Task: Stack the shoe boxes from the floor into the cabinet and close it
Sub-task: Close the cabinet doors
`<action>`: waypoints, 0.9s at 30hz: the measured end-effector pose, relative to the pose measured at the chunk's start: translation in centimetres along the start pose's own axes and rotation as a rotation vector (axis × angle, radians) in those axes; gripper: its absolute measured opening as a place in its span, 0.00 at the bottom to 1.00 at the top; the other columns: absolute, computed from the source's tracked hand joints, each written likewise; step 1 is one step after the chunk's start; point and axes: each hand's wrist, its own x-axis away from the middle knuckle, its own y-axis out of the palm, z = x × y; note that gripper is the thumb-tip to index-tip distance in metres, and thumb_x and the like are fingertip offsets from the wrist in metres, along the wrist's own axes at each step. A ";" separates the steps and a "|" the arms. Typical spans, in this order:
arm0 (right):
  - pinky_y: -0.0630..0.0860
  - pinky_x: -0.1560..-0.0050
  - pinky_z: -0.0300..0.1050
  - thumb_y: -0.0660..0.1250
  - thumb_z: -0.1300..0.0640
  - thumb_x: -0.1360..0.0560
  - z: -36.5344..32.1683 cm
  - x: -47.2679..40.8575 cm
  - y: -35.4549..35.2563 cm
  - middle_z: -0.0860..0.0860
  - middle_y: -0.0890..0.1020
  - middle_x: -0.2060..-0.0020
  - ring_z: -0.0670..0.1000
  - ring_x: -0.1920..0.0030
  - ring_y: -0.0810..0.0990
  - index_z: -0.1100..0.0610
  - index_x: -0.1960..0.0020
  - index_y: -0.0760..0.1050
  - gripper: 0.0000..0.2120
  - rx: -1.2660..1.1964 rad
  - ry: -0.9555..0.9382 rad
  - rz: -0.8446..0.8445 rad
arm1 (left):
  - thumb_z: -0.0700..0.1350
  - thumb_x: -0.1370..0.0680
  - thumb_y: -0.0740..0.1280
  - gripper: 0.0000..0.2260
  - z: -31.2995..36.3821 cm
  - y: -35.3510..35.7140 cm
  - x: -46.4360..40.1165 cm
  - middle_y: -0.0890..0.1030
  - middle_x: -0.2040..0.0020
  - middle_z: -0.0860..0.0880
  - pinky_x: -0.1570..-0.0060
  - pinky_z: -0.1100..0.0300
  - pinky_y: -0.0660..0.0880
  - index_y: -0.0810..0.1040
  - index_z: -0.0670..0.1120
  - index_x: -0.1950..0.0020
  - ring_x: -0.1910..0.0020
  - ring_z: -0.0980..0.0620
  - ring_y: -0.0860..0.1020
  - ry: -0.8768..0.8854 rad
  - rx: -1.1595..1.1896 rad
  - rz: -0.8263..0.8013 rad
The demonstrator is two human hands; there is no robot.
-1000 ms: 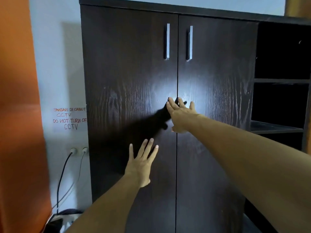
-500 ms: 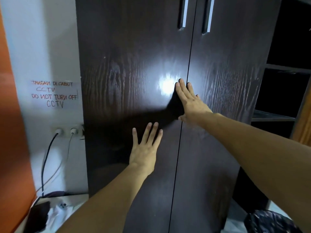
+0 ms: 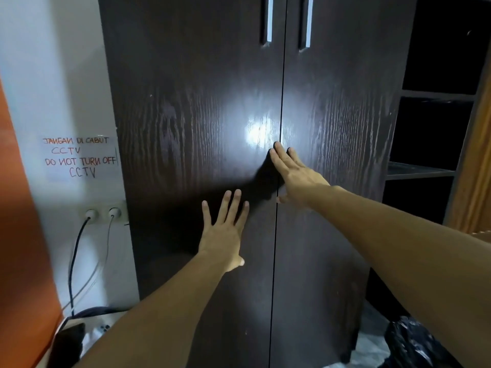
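The dark wooden cabinet (image 3: pixel 186 102) fills the head view, and both of its doors are shut with only a thin seam between them. Two silver handles (image 3: pixel 269 19) run down beside the seam at the top. My left hand (image 3: pixel 225 229) presses flat on the left door with its fingers straight and spread. My right hand (image 3: pixel 295 176) lies flat on the right door, right at the seam, fingers straight. No shoe boxes show in this view.
Open dark shelves (image 3: pixel 430 168) stand to the right of the cabinet. A black plastic bag (image 3: pixel 414 343) lies on the floor at the lower right. On the white wall at left hang a handwritten CCTV sign (image 3: pixel 79 158) and two plugged sockets (image 3: pixel 102 213) with cables.
My view has dropped and moved closer to the doors. Both hands stay flat on the doors in about the same places.
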 end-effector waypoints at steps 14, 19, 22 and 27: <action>0.64 0.29 0.50 0.69 0.51 0.27 6.3 11.4 15.6 0.43 0.43 0.22 0.51 0.23 0.52 0.46 0.22 0.41 0.46 -0.104 -0.021 -0.295 | 0.53 0.33 0.74 0.34 10.3 10.1 6.9 0.72 0.30 0.43 0.30 0.41 0.61 0.71 0.43 0.30 0.29 0.42 0.69 0.130 0.216 0.107; 0.70 0.35 0.50 0.68 0.47 0.27 8.3 15.5 22.7 0.43 0.47 0.22 0.56 0.29 0.67 0.44 0.22 0.42 0.44 -0.176 -0.016 -0.433 | 0.58 0.25 0.65 0.34 14.0 15.4 10.9 0.64 0.25 0.46 0.25 0.47 0.49 0.61 0.45 0.24 0.25 0.46 0.60 0.073 0.333 -0.218; 0.69 0.34 0.52 0.70 0.45 0.29 9.6 17.5 26.8 0.45 0.51 0.22 0.57 0.29 0.67 0.45 0.22 0.45 0.45 -0.247 -0.036 -0.501 | 0.62 0.26 0.64 0.37 16.2 17.0 12.4 0.58 0.23 0.48 0.24 0.46 0.46 0.57 0.47 0.23 0.23 0.49 0.55 0.026 0.318 -0.449; 0.68 0.32 0.51 0.71 0.44 0.29 11.7 20.2 31.7 0.50 0.59 0.23 0.55 0.27 0.65 0.50 0.22 0.50 0.44 -0.334 -0.111 -0.571 | 0.64 0.27 0.65 0.40 18.9 18.6 14.0 0.57 0.22 0.47 0.26 0.45 0.52 0.56 0.48 0.22 0.25 0.46 0.59 -0.092 0.299 -0.703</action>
